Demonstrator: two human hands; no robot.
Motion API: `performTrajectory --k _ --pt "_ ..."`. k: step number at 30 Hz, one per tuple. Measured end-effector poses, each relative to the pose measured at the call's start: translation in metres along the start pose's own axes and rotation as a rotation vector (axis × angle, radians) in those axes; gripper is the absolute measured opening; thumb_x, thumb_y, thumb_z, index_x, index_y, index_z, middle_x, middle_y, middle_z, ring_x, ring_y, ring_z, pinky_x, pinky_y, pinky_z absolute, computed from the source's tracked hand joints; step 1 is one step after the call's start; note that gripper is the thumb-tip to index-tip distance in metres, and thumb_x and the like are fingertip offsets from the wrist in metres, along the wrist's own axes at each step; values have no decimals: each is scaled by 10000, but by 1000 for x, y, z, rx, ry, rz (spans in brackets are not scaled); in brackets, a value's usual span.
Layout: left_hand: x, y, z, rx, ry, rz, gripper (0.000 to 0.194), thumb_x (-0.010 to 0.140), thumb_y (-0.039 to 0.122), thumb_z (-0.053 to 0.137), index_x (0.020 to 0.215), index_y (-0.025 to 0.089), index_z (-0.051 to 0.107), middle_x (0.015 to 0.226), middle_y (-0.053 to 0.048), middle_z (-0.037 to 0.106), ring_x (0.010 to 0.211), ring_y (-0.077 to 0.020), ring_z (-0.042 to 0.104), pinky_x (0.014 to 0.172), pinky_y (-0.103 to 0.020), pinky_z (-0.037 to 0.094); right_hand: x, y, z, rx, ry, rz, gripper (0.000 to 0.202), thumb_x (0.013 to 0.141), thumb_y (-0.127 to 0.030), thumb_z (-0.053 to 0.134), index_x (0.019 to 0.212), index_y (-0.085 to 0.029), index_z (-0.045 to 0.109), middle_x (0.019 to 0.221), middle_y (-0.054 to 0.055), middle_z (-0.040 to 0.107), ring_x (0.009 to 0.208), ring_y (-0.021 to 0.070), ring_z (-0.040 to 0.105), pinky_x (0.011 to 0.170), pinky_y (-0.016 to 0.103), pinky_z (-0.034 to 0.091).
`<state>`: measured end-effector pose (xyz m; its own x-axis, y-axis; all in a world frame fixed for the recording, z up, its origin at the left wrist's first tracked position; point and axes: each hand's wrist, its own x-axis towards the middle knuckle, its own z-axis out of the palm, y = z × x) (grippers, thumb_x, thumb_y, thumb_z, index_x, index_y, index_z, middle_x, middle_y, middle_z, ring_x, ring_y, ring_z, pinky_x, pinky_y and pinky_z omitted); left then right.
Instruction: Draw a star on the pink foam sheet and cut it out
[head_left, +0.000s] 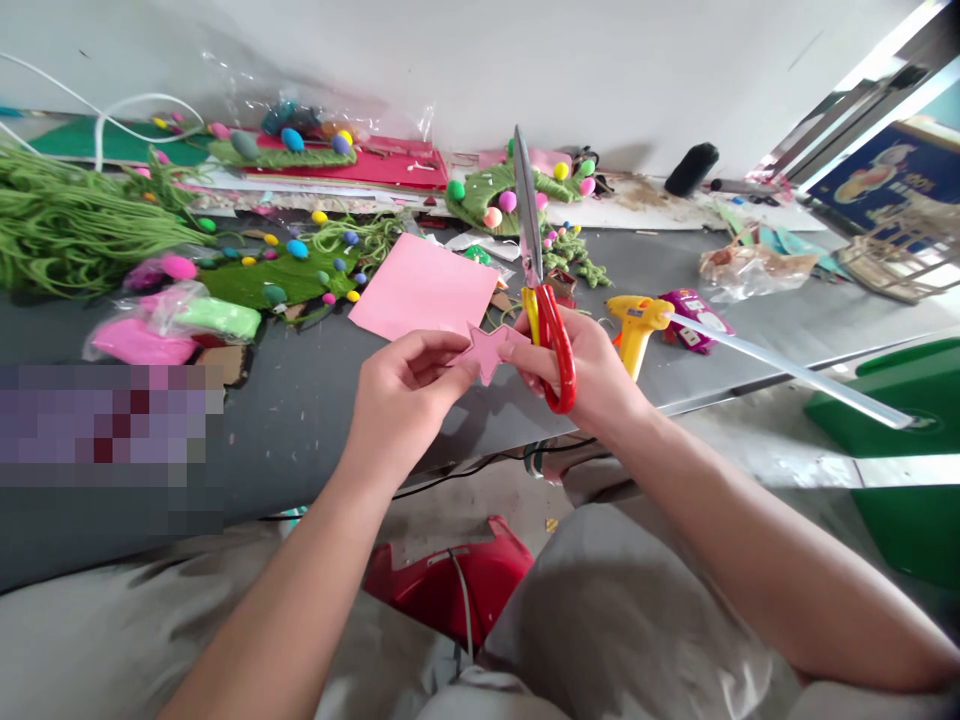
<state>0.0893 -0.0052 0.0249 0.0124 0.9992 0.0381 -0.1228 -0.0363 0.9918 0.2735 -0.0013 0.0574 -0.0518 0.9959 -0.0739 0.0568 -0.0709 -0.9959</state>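
Note:
A small pink star [487, 352] with a darker outline is pinched between my two hands, above the table's front edge. My left hand [416, 385] grips its left point with thumb and fingers. The thumb of my right hand [585, 365] presses on the star's right side. That same hand also carries scissors [530, 215] with red and yellow handles, their blades together and pointing up and away from me. Just beyond the star lies a square pink sheet [424, 288] on the table.
A yellow glue gun [634, 325] with a long clear glue stick [795, 370] lies right of my hands. Green yarn [82, 215], decorated green felt [277, 277] and bagged pink clay [142, 341] cover the left. A green bin [900, 400] stands at right, a red stool [450, 585] below.

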Motion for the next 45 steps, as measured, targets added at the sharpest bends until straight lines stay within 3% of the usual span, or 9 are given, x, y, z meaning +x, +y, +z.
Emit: performTrajectory --k 3,9,13,17,23,30,35,45 --pt "0 2 1 -36 -30 -42 189 807 361 880 931 225 835 850 -55 807 756 -198 744 681 -283 599 -1 -1 0 -13 -31 -4 408 762 -439 925 842 -217 592 589 -64 572 463 90 494 416 253 352" --pt "-1 6 1 54 -123 -32 220 852 415 834 754 218 834 735 -53 762 689 -182 696 653 -277 584 -2 -4 4 -15 -80 -12 412 743 -434 937 825 -223 592 591 -63 562 473 92 481 416 258 322" --pt "3 4 -4 52 7 -5 171 810 412 871 798 242 853 754 -40 777 659 -189 704 628 -297 598 -1 -3 4 -30 -47 -6 406 770 -457 913 827 -219 588 564 -61 555 471 97 481 434 259 340" --pt "12 6 -12 -154 207 83 141 765 347 913 832 237 855 787 -29 786 709 -170 725 732 -305 638 -2 -1 -1 -43 -36 27 434 836 -562 835 851 -204 591 632 -30 602 481 91 471 439 263 325" --pt "18 13 -16 -464 369 41 218 685 321 960 797 209 811 801 -12 761 757 -135 729 790 -291 644 -13 1 -2 -154 -190 46 534 869 -704 736 859 -211 530 721 -9 575 572 110 448 519 283 327" --pt "20 17 -20 -472 423 82 225 728 357 934 819 218 783 778 15 735 767 -126 725 837 -305 636 -19 -1 2 -321 -345 51 590 841 -758 719 845 -227 463 728 -43 445 623 118 331 550 288 253" --pt "20 18 -20 -467 437 91 244 687 342 954 806 207 788 774 -5 743 754 -146 725 789 -314 641 -16 1 1 -408 -372 41 554 858 -708 735 863 -225 464 786 -37 446 675 127 333 588 294 284" --pt "19 14 -14 -457 422 95 260 671 333 973 823 194 814 811 -18 772 763 -159 745 794 -330 654 -17 0 4 -361 -386 27 565 886 -738 682 866 -220 458 754 -55 384 657 117 300 573 295 258"
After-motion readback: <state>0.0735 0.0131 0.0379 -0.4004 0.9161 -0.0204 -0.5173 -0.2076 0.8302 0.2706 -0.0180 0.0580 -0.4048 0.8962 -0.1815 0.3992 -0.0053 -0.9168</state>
